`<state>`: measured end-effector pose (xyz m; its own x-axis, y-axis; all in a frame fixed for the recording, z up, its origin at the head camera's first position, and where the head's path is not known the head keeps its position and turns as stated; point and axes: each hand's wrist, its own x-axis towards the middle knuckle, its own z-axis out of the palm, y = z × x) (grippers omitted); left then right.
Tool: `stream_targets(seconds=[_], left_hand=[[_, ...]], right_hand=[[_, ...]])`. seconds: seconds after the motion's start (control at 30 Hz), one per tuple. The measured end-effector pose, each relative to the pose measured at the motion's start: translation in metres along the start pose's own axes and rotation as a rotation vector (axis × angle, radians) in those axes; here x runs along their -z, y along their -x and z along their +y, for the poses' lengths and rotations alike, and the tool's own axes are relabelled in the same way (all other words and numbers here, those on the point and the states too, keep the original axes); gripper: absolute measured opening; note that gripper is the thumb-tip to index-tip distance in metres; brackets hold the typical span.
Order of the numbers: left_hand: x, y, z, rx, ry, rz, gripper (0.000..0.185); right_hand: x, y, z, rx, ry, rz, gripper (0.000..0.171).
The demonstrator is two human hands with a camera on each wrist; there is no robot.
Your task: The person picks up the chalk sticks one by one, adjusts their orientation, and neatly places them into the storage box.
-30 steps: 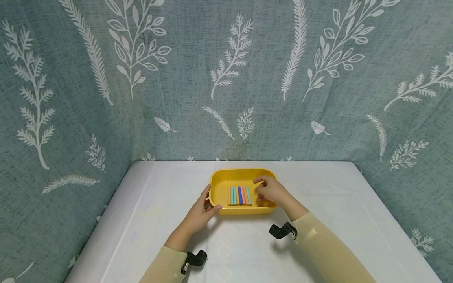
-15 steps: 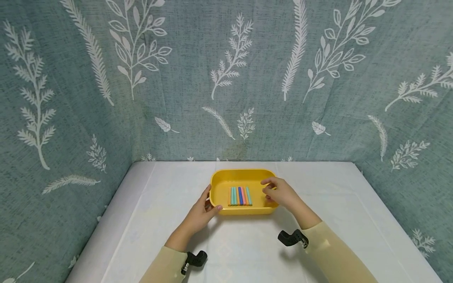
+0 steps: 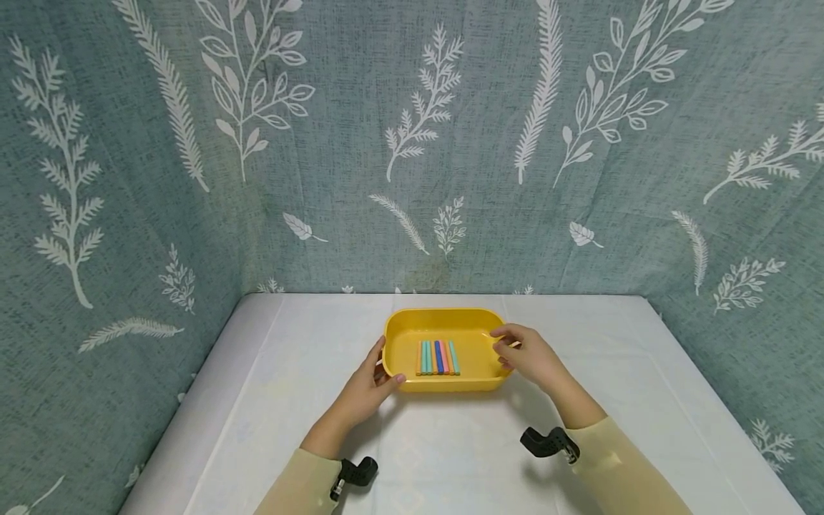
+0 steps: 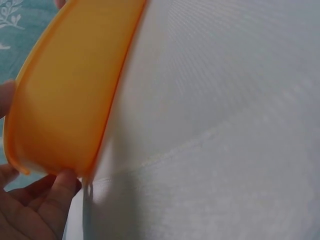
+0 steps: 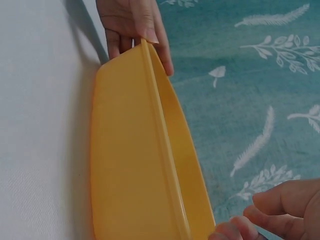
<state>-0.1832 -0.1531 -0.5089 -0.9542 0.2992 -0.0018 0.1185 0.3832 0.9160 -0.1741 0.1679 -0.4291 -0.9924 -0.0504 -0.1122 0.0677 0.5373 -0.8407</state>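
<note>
A yellow plastic tray stands on the white table, holding several slim coloured sticks like chalk in orange, teal, blue and pink, lined up side by side. My left hand grips the tray's left end, its thumb over the near corner of the rim and its fingers along the side; the left wrist view shows that thumb against the tray's outer wall. At the right end, my right hand has its fingers loosely bent beside the rim. In the right wrist view this hand shows no stick.
White cloth covers the table. Green-blue fabric with white leaf prints hangs along the back and both sides. A black camera mount sits on the right sleeve and another mount on the left.
My right hand has drawn back rightward from beside the sticks to the tray's right rim. The left hand keeps its grip, and the sticks lie as before.
</note>
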Motion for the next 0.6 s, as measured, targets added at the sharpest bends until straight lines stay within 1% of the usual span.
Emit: stream_targets(seconds=[0.1, 0.4, 0.5, 0.6], left_hand=[[0.000, 0.000, 0.001, -0.007, -0.003, -0.002, 0.090], [0.000, 0.003, 0.003, -0.001, -0.027, -0.008, 0.090], [0.000, 0.005, 0.005, 0.007, -0.036, -0.014, 0.091], [0.000, 0.006, 0.006, 0.004, -0.066, -0.018, 0.091]], right_hand=[[0.006, 0.004, 0.003, 0.028, 0.018, 0.014, 0.033], [0.020, 0.016, 0.015, 0.115, 0.077, 0.081, 0.036], [0.027, 0.020, 0.020, 0.148, 0.124, 0.123, 0.034], [0.035, 0.024, 0.026, 0.173, 0.191, 0.175, 0.033]])
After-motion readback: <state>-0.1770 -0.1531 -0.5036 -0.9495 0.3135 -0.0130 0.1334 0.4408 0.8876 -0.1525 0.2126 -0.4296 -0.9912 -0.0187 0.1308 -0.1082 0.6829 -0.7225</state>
